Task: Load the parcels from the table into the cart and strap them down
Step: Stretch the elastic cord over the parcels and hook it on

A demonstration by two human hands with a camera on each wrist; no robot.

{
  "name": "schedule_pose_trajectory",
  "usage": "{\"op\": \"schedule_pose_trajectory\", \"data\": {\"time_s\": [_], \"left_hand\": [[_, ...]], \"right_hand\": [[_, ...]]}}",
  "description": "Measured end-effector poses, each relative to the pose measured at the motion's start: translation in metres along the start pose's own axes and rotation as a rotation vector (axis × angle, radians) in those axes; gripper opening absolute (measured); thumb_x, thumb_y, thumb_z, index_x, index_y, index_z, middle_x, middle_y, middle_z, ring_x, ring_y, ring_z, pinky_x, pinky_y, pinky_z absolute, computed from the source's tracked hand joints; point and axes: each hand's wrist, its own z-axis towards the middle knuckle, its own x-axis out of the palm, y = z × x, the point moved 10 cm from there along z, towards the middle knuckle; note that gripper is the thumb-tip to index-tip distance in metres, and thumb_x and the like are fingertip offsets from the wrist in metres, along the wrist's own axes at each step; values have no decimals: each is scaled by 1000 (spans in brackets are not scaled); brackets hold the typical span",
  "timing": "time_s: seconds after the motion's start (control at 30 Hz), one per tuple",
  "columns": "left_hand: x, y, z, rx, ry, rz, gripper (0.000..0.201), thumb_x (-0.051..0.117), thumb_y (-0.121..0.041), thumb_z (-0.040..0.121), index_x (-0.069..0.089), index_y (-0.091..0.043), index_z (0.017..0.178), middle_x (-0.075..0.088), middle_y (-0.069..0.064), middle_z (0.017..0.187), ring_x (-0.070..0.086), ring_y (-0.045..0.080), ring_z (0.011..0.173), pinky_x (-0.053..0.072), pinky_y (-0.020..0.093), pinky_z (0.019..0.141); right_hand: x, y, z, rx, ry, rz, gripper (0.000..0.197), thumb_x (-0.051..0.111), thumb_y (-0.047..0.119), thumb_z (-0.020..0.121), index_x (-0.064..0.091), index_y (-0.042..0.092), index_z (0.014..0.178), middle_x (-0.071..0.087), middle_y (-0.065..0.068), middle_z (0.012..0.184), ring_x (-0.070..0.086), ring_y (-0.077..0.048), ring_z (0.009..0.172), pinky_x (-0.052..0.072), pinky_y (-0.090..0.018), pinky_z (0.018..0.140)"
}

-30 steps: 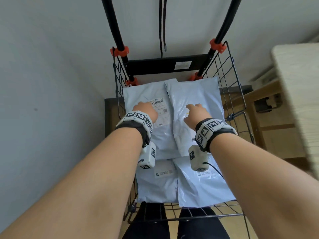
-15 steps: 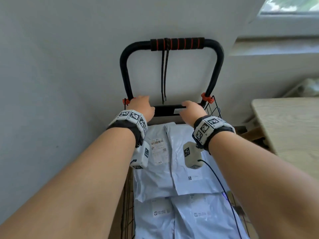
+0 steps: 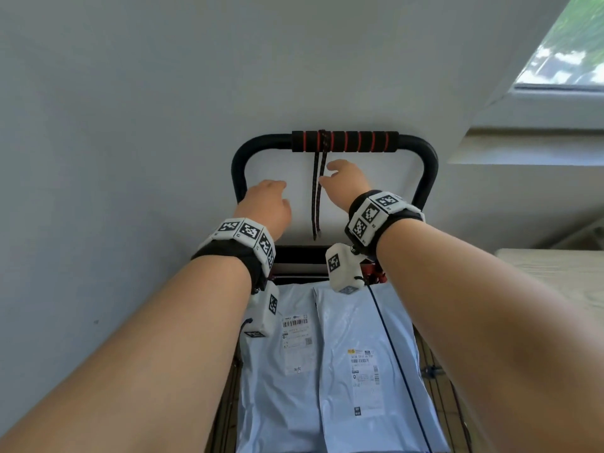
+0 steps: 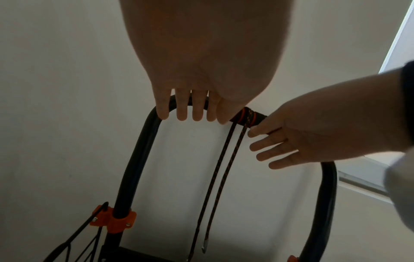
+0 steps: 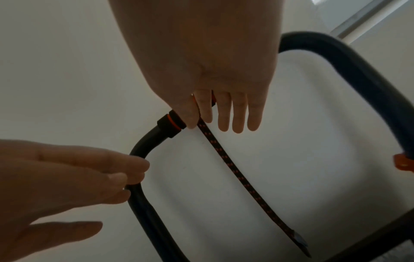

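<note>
Black-and-orange woven elastic strap (image 3: 318,191) hangs vertically at frame centre, between both hands.
Right hand (image 3: 344,184) sits nearer (fingers loose, gripping nothing); left hand (image 3: 266,204) likewise holds nothing.

Daylight enters from the window (image 3: 568,44) at upper right, leaving the head view bright and even. Both wrist views are dim and grainy, skin backlit against the pale wall (image 4: 67,88). Wide-angle bending curves the edges.

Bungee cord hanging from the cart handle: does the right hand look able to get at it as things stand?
Probably yes: the right hand is open right beside the bungee cord, nothing between them, and the left hand stays on the other side.
</note>
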Motion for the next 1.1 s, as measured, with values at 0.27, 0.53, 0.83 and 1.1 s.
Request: {"op": "schedule_pose_trajectory", "data": {"time_s": [0.27,0.53,0.83,1.1], "left_hand": [[9,20,3,-64,12,-25,50,40,-10,96,36,-15,146,32,6,152,34,25,137,33,37,111],[0,16,-2,-95,7,-82,47,40,-10,96,41,-14,143,34,8,150,37,25,135,33,35,109],[-6,-8,-38,-48,39,-186,43,34,-8,99,46,-14,140,44,7,145,44,24,132,35,33,108],[12,-29,-84,-99,213,-231,44,31,-15,103,35,-9,146,36,11,151,35,27,138,27,33,111]], "right_hand": [[-2,9,37,30,-28,-132,32,45,22,99,61,1,116,64,-13,111,60,-28,108,42,-29,76],[-7,8,14,-22,-9,102,21,48,14,98,57,4,114,69,-11,101,65,-20,86,52,-32,83],[-6,-26,-76,-15,37,159,21,52,11,95,70,15,106,69,-1,80,67,-16,73,53,-22,69],[24,-31,-168,-110,209,-97,16,62,17,91,74,18,102,63,8,83,55,-7,73,43,-18,72]]}}
